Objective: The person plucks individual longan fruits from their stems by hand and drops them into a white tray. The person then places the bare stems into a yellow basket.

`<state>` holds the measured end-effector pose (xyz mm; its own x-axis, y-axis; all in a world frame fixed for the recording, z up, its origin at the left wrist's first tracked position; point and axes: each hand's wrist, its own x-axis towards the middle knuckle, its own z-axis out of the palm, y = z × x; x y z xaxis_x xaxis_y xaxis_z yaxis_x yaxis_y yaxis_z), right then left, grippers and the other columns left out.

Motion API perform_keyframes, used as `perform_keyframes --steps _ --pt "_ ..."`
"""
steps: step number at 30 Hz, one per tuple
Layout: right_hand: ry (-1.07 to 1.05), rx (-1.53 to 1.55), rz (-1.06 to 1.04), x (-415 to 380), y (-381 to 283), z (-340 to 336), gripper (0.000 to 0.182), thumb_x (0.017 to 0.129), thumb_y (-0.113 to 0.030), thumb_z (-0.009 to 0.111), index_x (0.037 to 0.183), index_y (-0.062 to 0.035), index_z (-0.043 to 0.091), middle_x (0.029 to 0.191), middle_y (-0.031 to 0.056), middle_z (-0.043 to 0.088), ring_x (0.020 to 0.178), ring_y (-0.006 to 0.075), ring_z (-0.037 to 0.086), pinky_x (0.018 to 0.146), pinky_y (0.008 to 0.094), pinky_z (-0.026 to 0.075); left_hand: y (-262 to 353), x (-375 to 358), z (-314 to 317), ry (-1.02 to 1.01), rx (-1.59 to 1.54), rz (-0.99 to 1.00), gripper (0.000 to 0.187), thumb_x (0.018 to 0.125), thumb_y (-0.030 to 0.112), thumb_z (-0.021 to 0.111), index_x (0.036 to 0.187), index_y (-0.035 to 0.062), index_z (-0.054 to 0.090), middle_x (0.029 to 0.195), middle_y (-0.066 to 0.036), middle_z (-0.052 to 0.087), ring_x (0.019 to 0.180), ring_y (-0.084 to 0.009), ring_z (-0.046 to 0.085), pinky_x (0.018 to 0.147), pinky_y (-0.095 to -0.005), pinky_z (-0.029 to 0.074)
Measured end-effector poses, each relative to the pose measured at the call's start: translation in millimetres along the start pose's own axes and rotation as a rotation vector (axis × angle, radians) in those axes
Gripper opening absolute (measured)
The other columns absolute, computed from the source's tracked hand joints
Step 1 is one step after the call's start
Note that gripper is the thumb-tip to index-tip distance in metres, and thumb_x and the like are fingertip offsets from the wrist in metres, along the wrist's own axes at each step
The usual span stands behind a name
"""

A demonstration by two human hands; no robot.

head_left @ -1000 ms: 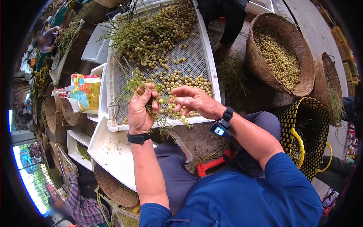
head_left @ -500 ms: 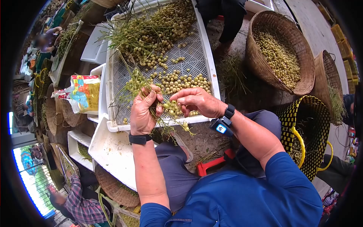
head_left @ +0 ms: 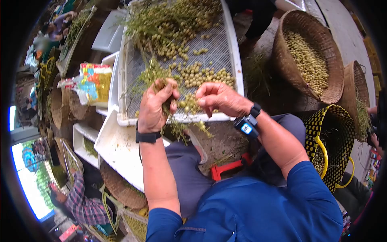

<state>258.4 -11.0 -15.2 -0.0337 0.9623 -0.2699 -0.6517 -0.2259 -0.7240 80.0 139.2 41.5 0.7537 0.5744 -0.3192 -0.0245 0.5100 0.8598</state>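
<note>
My left hand (head_left: 155, 105) is closed around a bunch of thin green stems (head_left: 174, 127) with small round yellow-green fruits on it, above the near edge of a white perforated tray (head_left: 237, 56). To its right, my right hand (head_left: 223, 101) has its thumb and fingers curled together in a pinch. Whatever it may hold is hidden. Loose fruits (head_left: 205, 76) lie in the tray just beyond both hands, and a heap of stemmed fruit (head_left: 167, 24) covers its far part.
Right of the tray stand a wicker basket (head_left: 282, 68) of loose fruits and a black-and-yellow woven basket (head_left: 342, 129). A white foam box (head_left: 117, 149) and a colourful printed bag (head_left: 94, 82) are at the left. A person in a plaid shirt (head_left: 82, 201) sits lower left.
My right hand has moved slightly right, away from the bunch, and its fingers have curled in. My left hand keeps its hold on the stems. The whole view has shifted a little.
</note>
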Motion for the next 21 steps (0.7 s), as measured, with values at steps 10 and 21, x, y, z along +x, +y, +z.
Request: perform_keyframes --steps 10,21 --pt "0.235 0.253 -0.175 -6 -8 18 0.011 0.097 -0.015 0.061 0.101 -0.0046 0.060 0.083 0.0041 0.062 0.064 0.0107 0.060 0.059 0.0264 0.055 20 -15 -42 0.202 -0.076 0.263 0.019 0.101 0.022 0.060 0.112 0.0066 0.062 0.087 0.001 0.063 0.060 -0.0039 0.052 0.050 -0.0176 0.040" --pt "0.212 -0.871 -0.452 35 75 102 0.018 0.098 -0.009 0.060 0.111 0.0028 0.066 0.087 0.0116 0.069 0.078 0.0213 0.065 0.072 0.0353 0.053 44 -46 -104 0.312 -0.160 0.415 0.024 0.099 0.023 0.063 0.113 0.0026 0.061 0.089 -0.002 0.062 0.064 -0.0077 0.052 0.054 -0.0214 0.042"
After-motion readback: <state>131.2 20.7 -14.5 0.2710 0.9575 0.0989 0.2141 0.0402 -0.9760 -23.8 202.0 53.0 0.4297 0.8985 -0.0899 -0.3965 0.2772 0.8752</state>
